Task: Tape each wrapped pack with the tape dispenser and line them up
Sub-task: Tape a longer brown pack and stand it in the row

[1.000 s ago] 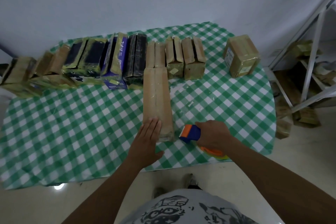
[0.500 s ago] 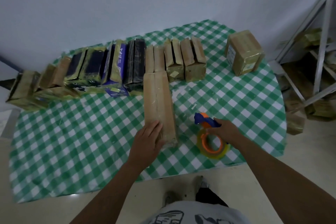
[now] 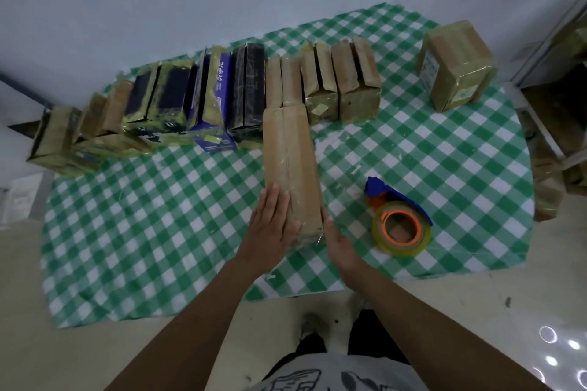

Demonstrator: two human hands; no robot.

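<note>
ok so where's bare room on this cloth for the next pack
The widest bare patch of checked cloth lies left of the long brown pack, in front of the back row of packs. A second lies beyond the tape dispenser, in front of the lone pack. Crowded: the back row, and the gap between that pack and the dispenser.

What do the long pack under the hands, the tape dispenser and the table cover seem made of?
Long pack: matte brown paper, with glossy clear tape streaks.
Tape dispenser: seemingly hard plastic, blue body, orange hub; its roll is shiny, yellowish-clear film.
Table cover: green-and-white check, faint sheen and creases; cloth or thin plastic, hard to say.
</note>
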